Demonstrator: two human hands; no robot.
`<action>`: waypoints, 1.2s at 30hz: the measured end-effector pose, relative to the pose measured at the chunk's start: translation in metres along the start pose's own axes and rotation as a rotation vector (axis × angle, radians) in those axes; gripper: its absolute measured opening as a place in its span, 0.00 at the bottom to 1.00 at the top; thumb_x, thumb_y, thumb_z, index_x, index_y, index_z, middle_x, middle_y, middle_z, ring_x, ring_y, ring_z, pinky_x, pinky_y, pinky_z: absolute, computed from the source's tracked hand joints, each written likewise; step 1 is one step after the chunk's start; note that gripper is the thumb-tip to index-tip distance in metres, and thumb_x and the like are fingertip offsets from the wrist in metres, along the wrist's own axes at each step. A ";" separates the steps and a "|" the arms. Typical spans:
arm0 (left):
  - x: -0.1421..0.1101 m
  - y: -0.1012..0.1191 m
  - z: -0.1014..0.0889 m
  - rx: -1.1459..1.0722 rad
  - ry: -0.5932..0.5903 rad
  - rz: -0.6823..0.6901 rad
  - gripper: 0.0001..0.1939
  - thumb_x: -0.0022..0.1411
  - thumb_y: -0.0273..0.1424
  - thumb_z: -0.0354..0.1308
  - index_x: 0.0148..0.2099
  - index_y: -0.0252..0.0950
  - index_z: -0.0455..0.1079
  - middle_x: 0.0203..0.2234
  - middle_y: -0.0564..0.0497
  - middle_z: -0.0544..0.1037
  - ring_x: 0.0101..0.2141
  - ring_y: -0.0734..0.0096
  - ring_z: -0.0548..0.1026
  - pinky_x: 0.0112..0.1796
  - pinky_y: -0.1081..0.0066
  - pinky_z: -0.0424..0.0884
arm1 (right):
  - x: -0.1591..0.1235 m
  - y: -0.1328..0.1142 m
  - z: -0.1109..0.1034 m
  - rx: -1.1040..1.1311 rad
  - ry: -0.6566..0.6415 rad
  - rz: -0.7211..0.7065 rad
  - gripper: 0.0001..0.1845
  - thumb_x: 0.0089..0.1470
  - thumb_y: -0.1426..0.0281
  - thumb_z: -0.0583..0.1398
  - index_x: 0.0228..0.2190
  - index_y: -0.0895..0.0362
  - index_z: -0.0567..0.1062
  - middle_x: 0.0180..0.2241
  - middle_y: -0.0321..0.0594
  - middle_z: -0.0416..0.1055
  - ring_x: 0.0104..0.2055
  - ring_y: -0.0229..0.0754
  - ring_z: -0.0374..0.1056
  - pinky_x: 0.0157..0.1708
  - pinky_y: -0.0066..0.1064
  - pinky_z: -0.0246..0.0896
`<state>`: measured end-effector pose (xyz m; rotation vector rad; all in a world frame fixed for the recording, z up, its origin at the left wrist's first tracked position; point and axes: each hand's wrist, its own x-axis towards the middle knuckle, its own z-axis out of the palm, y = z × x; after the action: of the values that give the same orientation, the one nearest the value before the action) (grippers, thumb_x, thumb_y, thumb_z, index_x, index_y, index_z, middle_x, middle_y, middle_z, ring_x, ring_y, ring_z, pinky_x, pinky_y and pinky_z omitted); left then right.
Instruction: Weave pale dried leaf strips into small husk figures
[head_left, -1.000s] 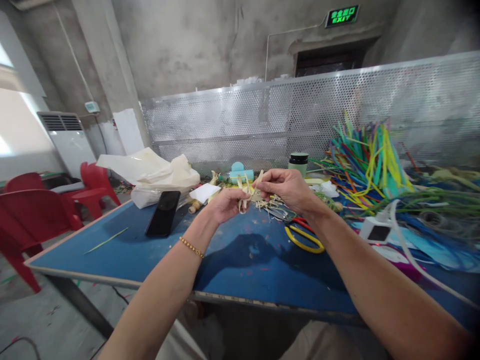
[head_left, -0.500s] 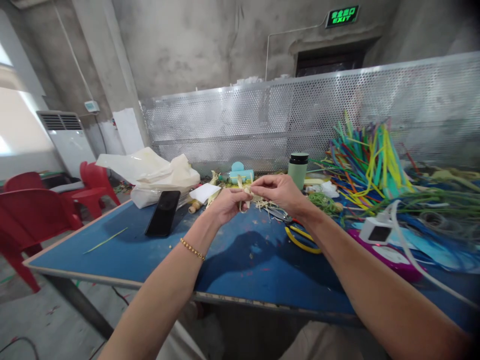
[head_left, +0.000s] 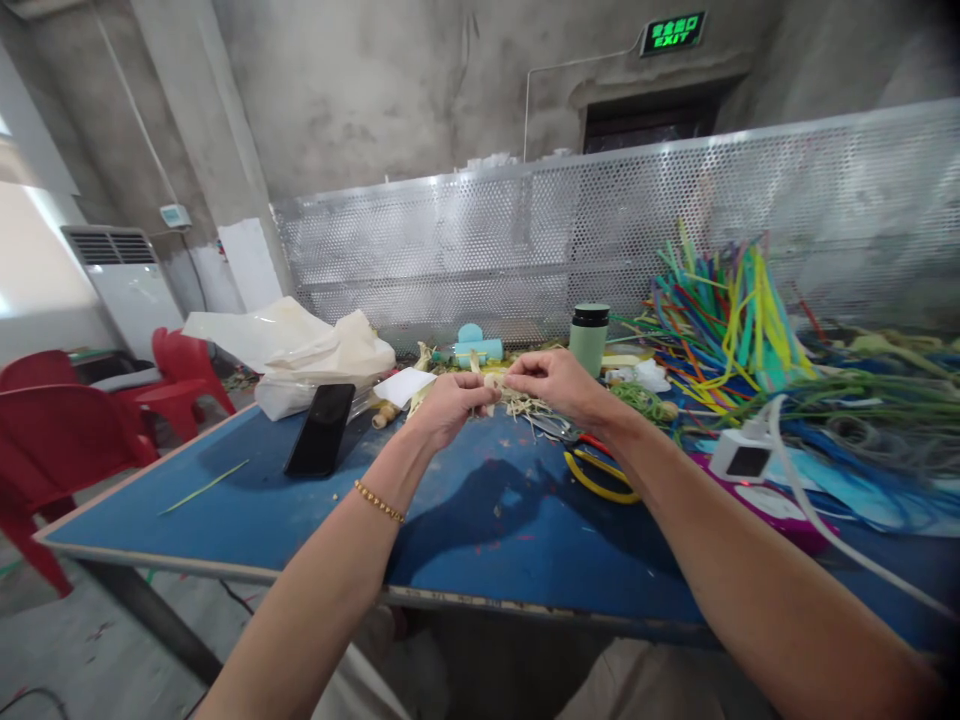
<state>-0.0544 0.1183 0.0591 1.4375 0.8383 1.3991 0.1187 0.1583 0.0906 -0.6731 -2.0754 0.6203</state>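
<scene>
Both of my hands meet above the middle of the blue table [head_left: 300,535]. My left hand [head_left: 452,407] pinches a small pale cream strip piece [head_left: 493,381], which looks like dried husk or plant fibre. From the other side, the fingertips of my right hand [head_left: 553,383] close on the same pale piece. Its exact shape is partly hidden by the fingers. Below the right wrist lie scissors or pliers with yellow and red handles [head_left: 596,478]. Thin pale scraps [head_left: 534,411] are scattered just behind the hands.
Left of my hands lie a black phone [head_left: 321,430], a white card [head_left: 403,386] and a plastic bag [head_left: 300,350]. A green bottle [head_left: 589,340] stands behind. Colourful strips [head_left: 739,320] and a magenta power strip [head_left: 787,515] with a white cable crowd the right. Perforated metal panels [head_left: 465,255] border the back.
My fingers have shifted slightly around the pale piece, and its upright end shows less between them. The whole view has moved a little; things on the table stay in place.
</scene>
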 end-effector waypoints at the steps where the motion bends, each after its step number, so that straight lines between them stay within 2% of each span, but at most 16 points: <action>1: 0.000 0.000 0.000 0.011 -0.004 0.005 0.09 0.44 0.28 0.68 0.23 0.30 0.71 0.18 0.54 0.69 0.21 0.79 0.64 0.27 0.71 0.56 | 0.000 0.001 0.000 -0.012 -0.013 -0.002 0.14 0.47 0.62 0.63 0.20 0.60 0.74 0.19 0.33 0.63 0.23 0.33 0.55 0.23 0.27 0.48; 15: 0.001 -0.002 -0.001 -0.003 -0.025 0.005 0.09 0.44 0.28 0.68 0.24 0.30 0.71 0.19 0.53 0.70 0.22 0.80 0.64 0.27 0.72 0.58 | 0.000 0.004 -0.002 -0.049 -0.048 0.011 0.12 0.48 0.64 0.61 0.21 0.60 0.73 0.21 0.34 0.65 0.24 0.34 0.56 0.25 0.28 0.49; 25: -0.001 -0.003 0.000 0.106 -0.026 -0.027 0.06 0.44 0.25 0.64 0.22 0.30 0.70 0.17 0.53 0.68 0.21 0.79 0.64 0.26 0.70 0.57 | -0.001 0.001 -0.005 -0.144 -0.150 -0.058 0.11 0.49 0.66 0.60 0.22 0.60 0.75 0.20 0.34 0.65 0.24 0.34 0.58 0.25 0.28 0.50; 29: -0.001 -0.004 0.001 0.203 -0.018 -0.048 0.06 0.44 0.24 0.64 0.20 0.31 0.69 0.15 0.54 0.67 0.19 0.79 0.62 0.24 0.71 0.57 | 0.000 0.003 -0.002 -0.220 -0.151 -0.068 0.10 0.49 0.67 0.60 0.21 0.60 0.75 0.20 0.34 0.67 0.24 0.34 0.59 0.25 0.28 0.51; 36: -0.001 -0.003 0.000 0.213 0.005 -0.050 0.06 0.42 0.23 0.62 0.18 0.31 0.68 0.14 0.55 0.66 0.19 0.80 0.62 0.24 0.72 0.57 | -0.002 0.004 0.004 0.015 -0.163 0.082 0.09 0.48 0.65 0.63 0.26 0.59 0.75 0.18 0.35 0.68 0.20 0.35 0.63 0.21 0.28 0.57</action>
<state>-0.0540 0.1178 0.0562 1.5621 1.0449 1.3067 0.1174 0.1592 0.0848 -0.7219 -2.1995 0.7586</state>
